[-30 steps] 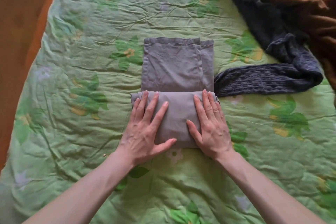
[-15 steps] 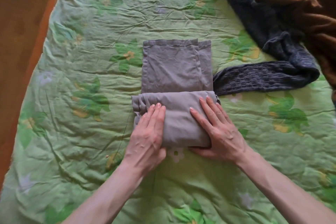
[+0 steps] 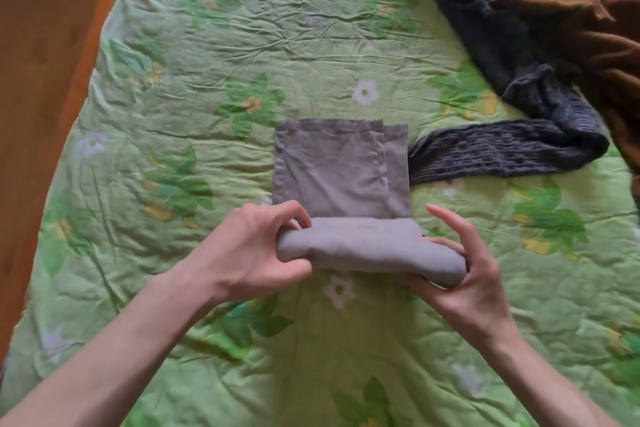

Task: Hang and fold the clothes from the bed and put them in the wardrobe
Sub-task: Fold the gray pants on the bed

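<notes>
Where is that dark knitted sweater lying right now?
In the head view, the dark knitted sweater lies at the upper right of the green bedspread, partly under a brown garment, one sleeve reaching toward the grey folded cloth.

Arms: both forearms bare, no sleeves in sight
Left hand: no rings
Right hand: long nails

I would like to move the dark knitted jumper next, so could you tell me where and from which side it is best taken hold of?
Probably at the dark knitted jumper's sleeve, which lies flat and free on the green bedspread, reached from above, beside the grey trousers. Its body lies bunched, partly under the brown garment, so pulling there would likely drag that along.
</notes>
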A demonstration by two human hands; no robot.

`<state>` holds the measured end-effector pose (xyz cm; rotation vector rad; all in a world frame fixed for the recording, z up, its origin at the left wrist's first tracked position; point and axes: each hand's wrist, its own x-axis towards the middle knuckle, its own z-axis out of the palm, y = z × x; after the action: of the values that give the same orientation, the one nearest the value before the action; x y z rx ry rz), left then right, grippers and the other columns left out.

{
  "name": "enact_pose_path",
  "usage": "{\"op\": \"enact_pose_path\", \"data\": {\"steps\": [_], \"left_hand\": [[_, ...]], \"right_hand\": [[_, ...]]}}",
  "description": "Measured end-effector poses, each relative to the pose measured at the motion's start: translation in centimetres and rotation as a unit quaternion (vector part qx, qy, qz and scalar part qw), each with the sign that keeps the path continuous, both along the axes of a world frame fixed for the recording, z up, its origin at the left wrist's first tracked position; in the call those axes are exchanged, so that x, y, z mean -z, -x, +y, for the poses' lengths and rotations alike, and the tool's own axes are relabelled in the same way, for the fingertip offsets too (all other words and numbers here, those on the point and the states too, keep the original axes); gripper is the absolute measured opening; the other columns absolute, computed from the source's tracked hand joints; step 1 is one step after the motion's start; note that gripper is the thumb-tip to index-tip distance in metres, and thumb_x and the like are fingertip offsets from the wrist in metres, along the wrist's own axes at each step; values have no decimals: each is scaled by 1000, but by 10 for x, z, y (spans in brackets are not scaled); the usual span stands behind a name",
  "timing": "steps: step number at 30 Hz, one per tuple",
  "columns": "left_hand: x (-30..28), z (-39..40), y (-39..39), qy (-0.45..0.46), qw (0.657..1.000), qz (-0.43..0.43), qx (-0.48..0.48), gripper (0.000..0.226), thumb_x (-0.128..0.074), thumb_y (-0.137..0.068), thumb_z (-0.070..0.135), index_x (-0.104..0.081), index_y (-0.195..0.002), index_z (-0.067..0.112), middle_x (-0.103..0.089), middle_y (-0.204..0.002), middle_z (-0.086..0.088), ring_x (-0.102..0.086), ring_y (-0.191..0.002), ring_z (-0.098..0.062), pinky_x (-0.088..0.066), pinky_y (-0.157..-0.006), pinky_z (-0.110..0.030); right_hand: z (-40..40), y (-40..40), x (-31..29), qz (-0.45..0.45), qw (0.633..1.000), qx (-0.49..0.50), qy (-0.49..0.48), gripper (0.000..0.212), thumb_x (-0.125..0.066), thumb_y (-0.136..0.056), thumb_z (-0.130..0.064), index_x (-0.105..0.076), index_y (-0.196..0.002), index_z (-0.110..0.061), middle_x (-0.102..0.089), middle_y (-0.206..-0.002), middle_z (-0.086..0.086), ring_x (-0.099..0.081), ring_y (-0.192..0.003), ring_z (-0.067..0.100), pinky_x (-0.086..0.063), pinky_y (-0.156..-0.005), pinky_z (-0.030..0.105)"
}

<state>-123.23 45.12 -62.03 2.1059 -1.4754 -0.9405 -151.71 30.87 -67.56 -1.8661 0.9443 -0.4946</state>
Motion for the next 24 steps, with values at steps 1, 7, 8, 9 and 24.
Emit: {"op": "enact_pose_path", "data": {"steps": [1,7,8,9,24], "left_hand": [[-3,1,2,-19,999,25,-5,42,-60,-62,49,-63,-101,32,-75,-81,13,-64,-70,-8,-51,-65,-25],[1,24,17,-59,979,143,-132,35,-78,-66,32,-62,-98,31,-75,-83,9,-65,-68,-8,-56,-60,-28],[4,28,18,-50,971,142,-188,37,-86,-67,31,-65,-98,32,-75,-85,9,-68,-72,-9,-58,-61,-28],[7,29,19,-36,959,140,-245,40,-92,-68,30,-66,-99,32,-75,-85,5,-70,-72,-10,-60,-61,-29],[64,-22,18,99,918,-33,-382,75,-51,-96,48,-40,-158,7,-41,-162,-12,-34,-152,-24,-26,-128,-42]], "right_hand": [[6,3,-2,-5,1000,15,-7,93,-97,-61,-8,-53,-142,-18,-72,-110,-30,-70,-98,-7,-54,-84,14],[30,10,-8,-15,997,72,-31,80,-92,-60,-41,-55,-130,-31,-63,-116,-33,-64,-96,-7,-46,-82,6],[29,5,-8,-14,995,87,-34,79,-89,-60,-44,-55,-130,-31,-62,-114,-33,-62,-95,-7,-46,-79,7],[27,-2,-9,-13,994,103,-37,79,-90,-61,-46,-54,-130,-30,-62,-109,-32,-62,-90,-6,-46,-74,8],[-32,-86,43,100,951,48,290,67,-52,-104,-34,-34,-157,2,-30,-165,19,-27,-155,30,-22,-127,43]]}}
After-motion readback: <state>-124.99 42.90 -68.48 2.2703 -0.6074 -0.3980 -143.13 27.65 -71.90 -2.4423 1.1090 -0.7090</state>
